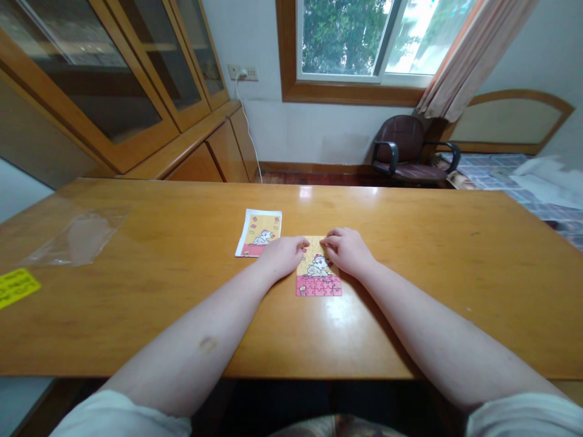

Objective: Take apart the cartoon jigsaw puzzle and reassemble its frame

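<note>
In the head view, the puzzle is lying on the tabletop between the left hand and the right hand. Their fingers are resting bent at its upper sides, any pinch unclear; light, even pressure is probably serving the joints best.

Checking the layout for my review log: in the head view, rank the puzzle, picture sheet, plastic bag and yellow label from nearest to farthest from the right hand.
1. Puzzle: right beside the right hand, on its left.
2. Picture sheet: beyond the puzzle, leftward.
3. Plastic bag: far left.
4. Yellow label: left picture edge.
</note>
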The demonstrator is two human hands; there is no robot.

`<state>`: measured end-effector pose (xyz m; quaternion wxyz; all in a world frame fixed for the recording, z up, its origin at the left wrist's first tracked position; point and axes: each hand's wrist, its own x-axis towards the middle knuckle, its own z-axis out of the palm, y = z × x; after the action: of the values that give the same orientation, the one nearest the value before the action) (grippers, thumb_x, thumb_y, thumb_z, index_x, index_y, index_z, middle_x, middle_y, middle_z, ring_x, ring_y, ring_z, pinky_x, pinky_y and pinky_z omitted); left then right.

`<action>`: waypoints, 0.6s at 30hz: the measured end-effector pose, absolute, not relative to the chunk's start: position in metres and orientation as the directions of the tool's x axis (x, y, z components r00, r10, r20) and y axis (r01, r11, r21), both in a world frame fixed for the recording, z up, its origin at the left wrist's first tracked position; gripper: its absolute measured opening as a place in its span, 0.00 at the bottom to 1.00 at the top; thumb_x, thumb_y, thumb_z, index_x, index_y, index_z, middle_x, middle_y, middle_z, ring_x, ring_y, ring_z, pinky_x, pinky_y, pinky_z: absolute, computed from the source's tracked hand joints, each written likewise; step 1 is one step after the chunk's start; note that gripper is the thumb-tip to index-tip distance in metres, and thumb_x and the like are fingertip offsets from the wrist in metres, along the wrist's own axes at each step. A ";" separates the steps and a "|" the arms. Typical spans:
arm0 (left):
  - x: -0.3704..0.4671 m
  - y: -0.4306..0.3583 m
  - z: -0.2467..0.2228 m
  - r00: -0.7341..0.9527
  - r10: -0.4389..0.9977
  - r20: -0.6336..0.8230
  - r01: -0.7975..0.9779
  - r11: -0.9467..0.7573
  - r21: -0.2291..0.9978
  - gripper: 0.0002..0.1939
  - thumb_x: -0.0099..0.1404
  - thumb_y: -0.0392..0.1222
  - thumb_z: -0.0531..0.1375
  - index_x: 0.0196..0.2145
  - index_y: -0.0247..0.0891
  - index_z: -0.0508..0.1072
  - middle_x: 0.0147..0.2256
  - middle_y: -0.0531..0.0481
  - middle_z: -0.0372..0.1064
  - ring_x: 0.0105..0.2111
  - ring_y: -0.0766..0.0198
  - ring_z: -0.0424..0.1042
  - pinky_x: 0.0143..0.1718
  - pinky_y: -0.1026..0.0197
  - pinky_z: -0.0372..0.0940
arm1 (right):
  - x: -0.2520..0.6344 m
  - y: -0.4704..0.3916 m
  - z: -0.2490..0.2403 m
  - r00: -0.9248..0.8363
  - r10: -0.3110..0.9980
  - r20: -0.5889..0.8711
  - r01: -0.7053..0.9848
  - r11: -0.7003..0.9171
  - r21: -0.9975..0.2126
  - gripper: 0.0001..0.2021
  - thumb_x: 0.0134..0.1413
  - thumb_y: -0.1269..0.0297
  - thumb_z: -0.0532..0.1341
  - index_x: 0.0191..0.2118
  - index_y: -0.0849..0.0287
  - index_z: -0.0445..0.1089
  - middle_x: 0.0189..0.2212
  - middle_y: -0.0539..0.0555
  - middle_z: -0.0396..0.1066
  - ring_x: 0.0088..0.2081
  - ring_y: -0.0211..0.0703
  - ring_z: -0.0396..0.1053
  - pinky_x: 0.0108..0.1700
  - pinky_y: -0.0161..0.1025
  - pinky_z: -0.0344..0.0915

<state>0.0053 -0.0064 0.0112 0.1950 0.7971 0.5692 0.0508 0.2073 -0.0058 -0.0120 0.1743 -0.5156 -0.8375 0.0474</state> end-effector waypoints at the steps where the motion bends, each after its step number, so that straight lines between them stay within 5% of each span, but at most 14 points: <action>1: 0.005 -0.006 0.011 0.349 0.927 -0.139 0.887 -0.278 0.370 0.20 0.62 0.36 0.51 0.49 0.47 0.74 0.48 0.52 0.74 0.46 0.56 0.73 0.46 0.55 0.67 | 0.207 -0.006 -0.012 -0.404 0.881 0.245 0.849 0.461 -0.259 0.12 0.58 0.65 0.56 0.38 0.56 0.78 0.40 0.55 0.75 0.40 0.46 0.68 0.45 0.43 0.59; 18: 0.006 -0.005 0.009 0.354 0.925 -0.135 0.885 -0.285 0.368 0.20 0.63 0.36 0.52 0.49 0.47 0.74 0.47 0.52 0.75 0.45 0.57 0.73 0.46 0.56 0.66 | 0.203 -0.008 -0.011 -0.418 0.888 0.192 0.861 0.455 -0.227 0.14 0.61 0.64 0.54 0.39 0.57 0.78 0.42 0.57 0.74 0.42 0.46 0.68 0.46 0.42 0.59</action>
<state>0.0055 -0.0054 0.0087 0.1929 0.7999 0.5659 0.0520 0.2026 -0.0084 -0.0112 0.1430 -0.5201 -0.8408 0.0466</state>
